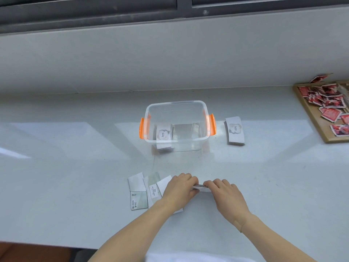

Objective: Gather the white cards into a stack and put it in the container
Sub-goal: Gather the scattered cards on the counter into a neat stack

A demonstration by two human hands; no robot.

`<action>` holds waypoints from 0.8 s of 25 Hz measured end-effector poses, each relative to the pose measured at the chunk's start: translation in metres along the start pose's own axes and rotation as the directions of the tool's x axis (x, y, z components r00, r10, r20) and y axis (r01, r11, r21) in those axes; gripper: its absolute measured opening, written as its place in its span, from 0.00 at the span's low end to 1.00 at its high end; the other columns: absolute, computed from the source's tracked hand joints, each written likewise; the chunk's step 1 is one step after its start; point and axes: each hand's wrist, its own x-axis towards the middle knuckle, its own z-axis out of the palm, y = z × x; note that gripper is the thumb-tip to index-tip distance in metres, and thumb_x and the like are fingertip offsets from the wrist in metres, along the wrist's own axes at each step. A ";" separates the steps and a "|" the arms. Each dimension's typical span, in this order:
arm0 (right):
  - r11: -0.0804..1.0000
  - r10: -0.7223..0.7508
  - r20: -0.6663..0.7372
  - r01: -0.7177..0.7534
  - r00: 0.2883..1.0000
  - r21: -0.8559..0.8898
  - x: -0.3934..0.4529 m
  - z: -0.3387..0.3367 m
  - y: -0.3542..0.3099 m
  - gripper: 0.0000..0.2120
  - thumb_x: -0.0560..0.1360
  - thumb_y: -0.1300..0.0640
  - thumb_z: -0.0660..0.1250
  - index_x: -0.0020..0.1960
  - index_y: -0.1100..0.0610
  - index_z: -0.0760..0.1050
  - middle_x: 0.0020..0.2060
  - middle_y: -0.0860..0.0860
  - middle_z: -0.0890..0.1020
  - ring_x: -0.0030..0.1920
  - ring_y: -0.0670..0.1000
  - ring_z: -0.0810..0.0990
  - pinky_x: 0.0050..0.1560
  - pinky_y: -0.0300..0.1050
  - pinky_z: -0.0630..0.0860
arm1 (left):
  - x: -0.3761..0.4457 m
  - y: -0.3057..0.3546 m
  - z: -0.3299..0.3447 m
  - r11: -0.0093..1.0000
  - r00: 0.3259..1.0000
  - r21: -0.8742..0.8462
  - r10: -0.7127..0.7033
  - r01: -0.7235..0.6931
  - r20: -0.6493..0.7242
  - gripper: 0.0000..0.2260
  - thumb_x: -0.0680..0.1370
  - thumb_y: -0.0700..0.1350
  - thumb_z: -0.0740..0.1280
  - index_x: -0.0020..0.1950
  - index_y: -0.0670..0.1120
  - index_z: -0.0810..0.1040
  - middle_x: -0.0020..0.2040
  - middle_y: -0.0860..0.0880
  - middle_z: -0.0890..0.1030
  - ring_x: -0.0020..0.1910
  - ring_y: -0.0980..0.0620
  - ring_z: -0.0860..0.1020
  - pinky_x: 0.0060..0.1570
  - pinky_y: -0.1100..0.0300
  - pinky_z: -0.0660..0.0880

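A small stack of white cards (201,188) stands on edge on the white table, pressed between my left hand (180,190) and my right hand (224,193). Several loose white cards (138,190) lie spread to the left of my left hand, some partly under my wrist. A clear plastic container (176,105) with orange handles sits beyond my hands at the table's middle. White cards (164,132) lie inside it on the left. Another white card pile (234,130) lies just right of the container.
A wooden tray (315,118) holding several red packets sits at the far right edge. A grey wall and window sill rise behind the table. The table's front edge runs just below my forearms.
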 end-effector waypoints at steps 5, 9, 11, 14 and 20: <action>1.000 0.010 -0.044 -0.011 0.999 -0.017 -0.001 0.007 -0.003 0.25 0.70 0.70 0.61 0.61 0.48 0.72 0.46 0.48 0.77 0.45 0.55 0.73 0.39 0.46 0.65 | 0.001 -0.005 0.001 1.000 1.000 0.029 0.004 -0.004 0.018 0.12 0.78 0.53 0.64 0.58 0.49 0.73 0.54 0.48 0.77 0.56 0.45 0.73 0.52 0.53 0.65; 0.999 0.035 -0.045 -0.035 0.998 0.002 0.000 0.006 -0.004 0.18 0.74 0.65 0.63 0.60 0.48 0.73 0.48 0.47 0.78 0.47 0.56 0.74 0.40 0.47 0.68 | -0.016 -0.034 -0.017 0.999 0.999 -0.005 -0.053 0.053 -0.003 0.27 0.70 0.60 0.67 0.68 0.57 0.66 0.63 0.53 0.72 0.64 0.50 0.68 0.65 0.52 0.61; 0.998 0.046 -0.052 -0.044 0.998 0.035 -0.001 0.005 -0.006 0.14 0.75 0.61 0.64 0.58 0.49 0.74 0.52 0.47 0.79 0.53 0.56 0.75 0.43 0.48 0.70 | -0.030 -0.056 -0.028 0.996 0.995 0.034 -0.081 0.079 0.053 0.34 0.67 0.62 0.69 0.70 0.60 0.63 0.67 0.53 0.68 0.68 0.51 0.63 0.70 0.50 0.54; 0.996 0.056 -0.037 -0.054 0.998 0.068 -0.003 0.005 -0.009 0.15 0.74 0.57 0.68 0.60 0.50 0.75 0.58 0.47 0.78 0.62 0.56 0.73 0.49 0.50 0.72 | -0.047 -0.076 -0.035 0.991 0.983 0.084 -0.117 0.106 0.144 0.40 0.63 0.65 0.70 0.73 0.63 0.58 0.72 0.53 0.62 0.73 0.54 0.57 0.72 0.48 0.47; 0.996 0.061 -0.030 -0.059 0.998 0.066 -0.002 0.004 -0.011 0.19 0.76 0.54 0.65 0.66 0.48 0.70 0.67 0.47 0.73 0.69 0.56 0.66 0.58 0.51 0.70 | -0.046 -0.073 -0.025 0.972 0.980 0.237 -0.054 0.007 0.192 0.40 0.66 0.64 0.70 0.73 0.66 0.55 0.74 0.51 0.60 0.73 0.48 0.58 0.73 0.44 0.50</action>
